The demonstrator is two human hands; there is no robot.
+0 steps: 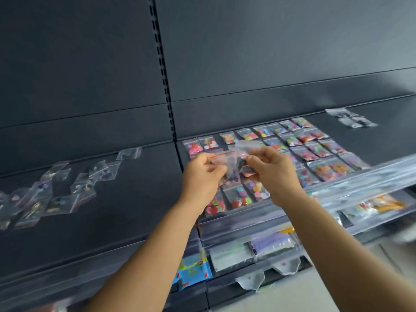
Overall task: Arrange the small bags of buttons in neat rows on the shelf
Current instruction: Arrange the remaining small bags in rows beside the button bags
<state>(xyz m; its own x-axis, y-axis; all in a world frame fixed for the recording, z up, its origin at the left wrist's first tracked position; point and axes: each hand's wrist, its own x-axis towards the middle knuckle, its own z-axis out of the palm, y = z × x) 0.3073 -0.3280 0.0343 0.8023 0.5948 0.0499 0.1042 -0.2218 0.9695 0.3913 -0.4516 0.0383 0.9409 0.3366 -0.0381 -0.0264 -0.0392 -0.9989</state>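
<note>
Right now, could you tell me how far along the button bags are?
Done: the colourful bags lie in neat rows on the right shelf. In hand: the left hand and right hand hold clear bags above them. Left: the loose pile on the left shelf remains jumbled.

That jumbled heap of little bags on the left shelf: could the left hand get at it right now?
Probably not at once. The path to the jumbled heap looks open, but the left hand is pinching small bags, shared with the right hand.
</note>
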